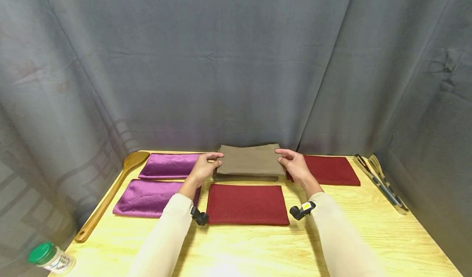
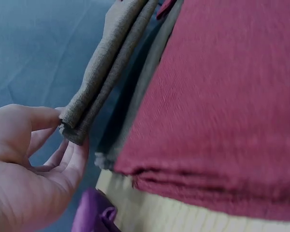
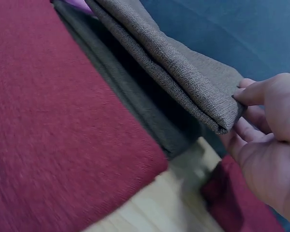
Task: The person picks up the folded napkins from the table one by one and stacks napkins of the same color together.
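Note:
A folded brown cloth (image 1: 250,160) is held level between both hands, raised a little over a second folded grey-brown cloth (image 3: 140,106) on the table. At its left end, my left hand (image 2: 38,159) pinches the folded layers between thumb and fingers. The right hand (image 3: 270,130) pinches the opposite end in the same way. Directly in front lies a folded red cloth (image 1: 248,205), touched by neither hand. Another folded red cloth (image 1: 330,170) lies to the right, partly behind the right hand.
Two folded purple cloths (image 1: 171,165) lie one before the other at the left. Beyond them, a wooden spoon (image 1: 107,199) runs along the table's left edge. A green-lidded jar (image 1: 55,258) stands at the near left corner. Tongs (image 1: 381,185) lie far right. Grey curtains (image 1: 221,64) hang behind.

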Tool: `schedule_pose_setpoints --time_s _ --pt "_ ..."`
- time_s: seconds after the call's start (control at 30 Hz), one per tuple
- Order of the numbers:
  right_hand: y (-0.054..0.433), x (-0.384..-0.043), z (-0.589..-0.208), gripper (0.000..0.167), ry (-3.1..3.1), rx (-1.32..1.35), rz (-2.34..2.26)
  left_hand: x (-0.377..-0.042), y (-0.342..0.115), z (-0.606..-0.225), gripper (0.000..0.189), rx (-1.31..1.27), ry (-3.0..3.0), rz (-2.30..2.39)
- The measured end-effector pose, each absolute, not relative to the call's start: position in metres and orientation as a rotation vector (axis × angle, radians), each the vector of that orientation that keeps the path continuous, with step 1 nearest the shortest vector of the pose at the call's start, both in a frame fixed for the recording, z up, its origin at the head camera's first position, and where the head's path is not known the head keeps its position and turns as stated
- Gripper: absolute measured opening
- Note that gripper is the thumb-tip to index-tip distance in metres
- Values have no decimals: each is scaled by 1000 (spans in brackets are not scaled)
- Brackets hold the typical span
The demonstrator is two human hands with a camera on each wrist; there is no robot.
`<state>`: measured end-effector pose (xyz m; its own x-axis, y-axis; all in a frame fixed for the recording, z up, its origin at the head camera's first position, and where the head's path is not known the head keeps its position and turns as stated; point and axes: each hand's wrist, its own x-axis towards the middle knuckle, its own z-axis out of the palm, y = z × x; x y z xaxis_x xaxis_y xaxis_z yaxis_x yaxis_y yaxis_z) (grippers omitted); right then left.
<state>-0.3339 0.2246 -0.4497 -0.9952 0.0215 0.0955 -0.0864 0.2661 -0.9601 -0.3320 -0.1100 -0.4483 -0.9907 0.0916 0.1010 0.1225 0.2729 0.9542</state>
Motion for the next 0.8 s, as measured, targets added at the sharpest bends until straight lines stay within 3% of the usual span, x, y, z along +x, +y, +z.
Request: schedule_pose_setpoints --time_s 0.8 --pt "207 -351 -477 36 -2461 -82 1862 -331 -116 -459 31 -72 -2598 -1807"
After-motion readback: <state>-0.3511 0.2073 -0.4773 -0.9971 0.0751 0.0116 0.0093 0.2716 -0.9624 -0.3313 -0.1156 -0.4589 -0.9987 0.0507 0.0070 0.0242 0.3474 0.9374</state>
